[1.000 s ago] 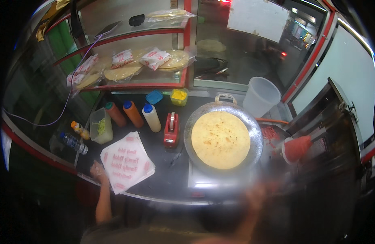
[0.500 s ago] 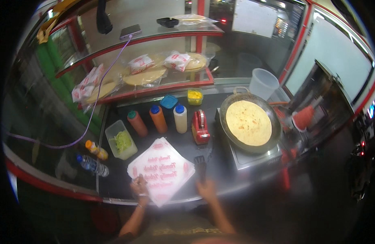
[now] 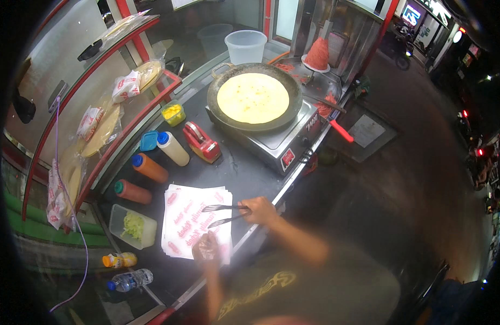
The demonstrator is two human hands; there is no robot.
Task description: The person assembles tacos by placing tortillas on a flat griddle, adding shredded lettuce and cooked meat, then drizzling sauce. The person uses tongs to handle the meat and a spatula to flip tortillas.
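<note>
A stack of white wrapping papers with red print (image 3: 177, 216) lies on the dark counter. Over its near part is my left hand (image 3: 206, 248), in what looks like a clear plastic glove, its fingers curled together; whether paper is pinched in them is hidden. My right hand (image 3: 259, 211) grips black tongs (image 3: 225, 207), whose two arms stand apart above the papers. Farther off, a pale yellow flatbread (image 3: 254, 97) lies flat in a dark round pan (image 3: 215, 111) on a steel stove (image 3: 271, 142).
Left of the papers stands a tub of shredded lettuce (image 3: 147, 230). Beyond are red (image 3: 135, 192), orange (image 3: 151, 169) and white (image 3: 175, 150) squeeze bottles and a red tape dispenser (image 3: 202, 143). A red-handled tool (image 3: 342, 131) juts past the counter's right edge. Reddish meat (image 3: 317, 54) stands far right.
The view has swung to the right. My right hand has lifted the tongs off the counter and brought them over the papers. My left hand stays at the papers.
</note>
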